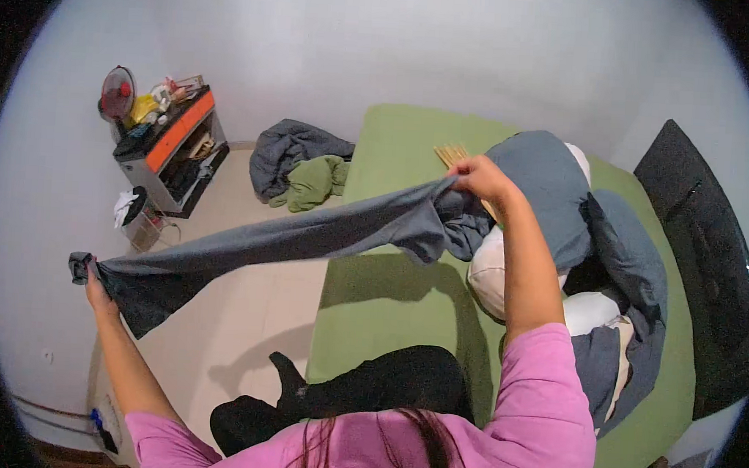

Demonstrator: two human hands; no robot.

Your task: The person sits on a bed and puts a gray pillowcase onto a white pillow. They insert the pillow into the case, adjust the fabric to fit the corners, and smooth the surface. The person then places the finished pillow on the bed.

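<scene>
A long grey cloth (290, 234) is stretched in the air between my two hands, sloping down to the left. My left hand (100, 294) is closed on its far-left end, where the fabric bunches and a corner hangs down. On the other end my right hand (483, 179) pinches the edge, with loose folds drooping beneath it above the bed. Just behind the right hand a straw-coloured bundle of thin sticks (449, 156) shows, partly hidden. Beside that hand lie a grey-covered pillow (542, 183) and a white rounded pillow or cushion (488, 276).
The bed (370, 318) has a green sheet and a dark headboard (703, 260) at right. More grey bedding (636, 248) lies near the headboard. Dark grey (290, 149) and green cloth (313, 184) heap on the floor. Beyond stand a bin (144, 226), a cabinet (171, 151) and a fan (117, 93).
</scene>
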